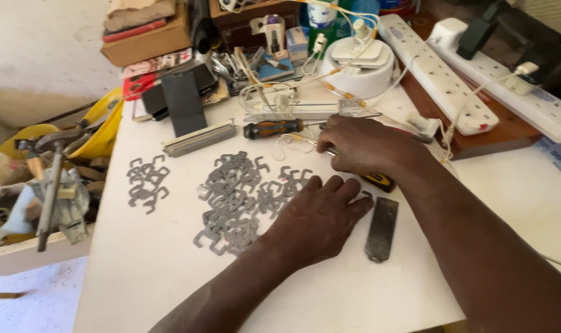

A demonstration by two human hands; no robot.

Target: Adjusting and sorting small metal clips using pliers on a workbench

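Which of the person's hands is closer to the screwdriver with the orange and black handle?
The right hand. It sits just right of the screwdriver, near its shaft. The left hand lies flat lower down on the table, by the pile of metal clips.

Beyond the fingers, toward the table's back edge, lies a screwdriver (273, 128) with an orange and black handle. Past it sits a round white device (362, 73) wrapped in wires. To the far right run 2 white power strips (438, 74). Well off to the left, 1 yellow helmet (101, 126) rests beside a hammer (49, 185).
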